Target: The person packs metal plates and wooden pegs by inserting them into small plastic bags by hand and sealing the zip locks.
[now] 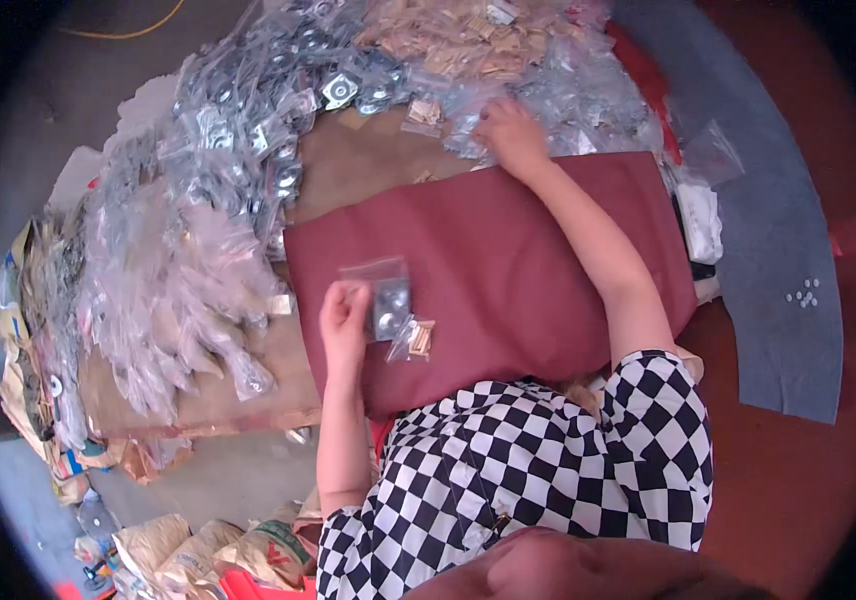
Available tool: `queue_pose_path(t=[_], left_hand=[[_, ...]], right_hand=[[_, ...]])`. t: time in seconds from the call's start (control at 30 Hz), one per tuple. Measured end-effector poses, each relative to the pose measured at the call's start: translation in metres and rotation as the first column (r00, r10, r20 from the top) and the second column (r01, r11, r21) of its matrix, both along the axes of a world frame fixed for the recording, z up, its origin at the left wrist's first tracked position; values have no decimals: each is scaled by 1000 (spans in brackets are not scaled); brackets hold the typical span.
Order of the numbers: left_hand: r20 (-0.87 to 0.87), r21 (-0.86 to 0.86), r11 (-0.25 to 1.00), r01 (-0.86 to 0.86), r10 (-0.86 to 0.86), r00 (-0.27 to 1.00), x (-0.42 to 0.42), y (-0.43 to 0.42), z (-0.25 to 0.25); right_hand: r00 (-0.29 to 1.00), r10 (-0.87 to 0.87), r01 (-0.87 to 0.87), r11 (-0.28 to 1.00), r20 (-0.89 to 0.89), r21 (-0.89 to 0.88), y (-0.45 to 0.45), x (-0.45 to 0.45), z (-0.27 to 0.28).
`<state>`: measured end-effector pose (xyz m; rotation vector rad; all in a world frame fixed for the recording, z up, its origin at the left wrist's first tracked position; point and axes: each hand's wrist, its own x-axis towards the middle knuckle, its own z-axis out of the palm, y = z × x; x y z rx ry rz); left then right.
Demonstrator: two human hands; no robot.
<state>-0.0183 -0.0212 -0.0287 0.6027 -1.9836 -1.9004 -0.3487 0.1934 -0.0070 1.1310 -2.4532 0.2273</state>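
On the dark red cloth (548,280), my left hand (346,308) pinches the left edge of a clear zip bag (392,305) with round, dark metal parts inside. Against that bag's lower right lies a small clear bag of wooden dowels (422,338). My right hand (511,132) reaches past the cloth's far edge to a heap of small clear plastic bags (578,105). Its fingers are curled at the near side of the heap, and I cannot make out what lies between them. Left of that hand is another bag of wooden pieces (424,115).
Bagged metal parts (248,120) heap up at the back left, and bags of wooden pieces (478,40) at the back. Long clear bags (168,280) cover the left of the brown table (368,155). White round pieces (805,295) lie on a grey strip (778,220) at right.
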Motion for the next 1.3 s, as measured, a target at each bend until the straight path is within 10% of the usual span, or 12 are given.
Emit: queue_pose_path(t=[0.1,0.17,0.27,0.33,0.4,0.5,0.53,0.73,1.0,1.17,1.3], left_hand=[[-223,87,994,-62,80,972,15,-11,23],[-271,147,986,-84,122,955,23,-2,56],[-123,315,946,77,-40,992,38,12,60],[167,114,945,307,-323,931,38,14,46],[75,-656,682,324,-368,927,23,31,38],[189,-752,581,310,-260,947,23,43,41],[241,-547,759,353,-262,935,24,45,42],[410,-403,772,491,-327,851,22,37,35],[181,196,967,161,-197,964,34,33,28],[243,174,969,175,-215,946,38,29,17],[218,231,964,135,-186,958,35,30,9]], right_hand=[[986,-4,11,999,165,-42,0,-8,-9],[981,117,-151,961,-153,-231,1,-5,-9],[961,152,-172,983,-230,-67,12,-9,-16],[990,135,-137,989,-43,-58,12,-5,-7],[982,116,-111,993,150,-38,13,-6,-4],[923,115,5,950,367,-313,17,-11,-4],[953,47,54,945,299,-321,25,-16,-1],[919,-395,388,903,0,-185,78,-82,-25],[892,-317,430,815,321,-389,88,-104,-5],[852,164,-16,957,497,-289,75,-62,69],[756,126,-175,984,642,13,42,-36,78]])
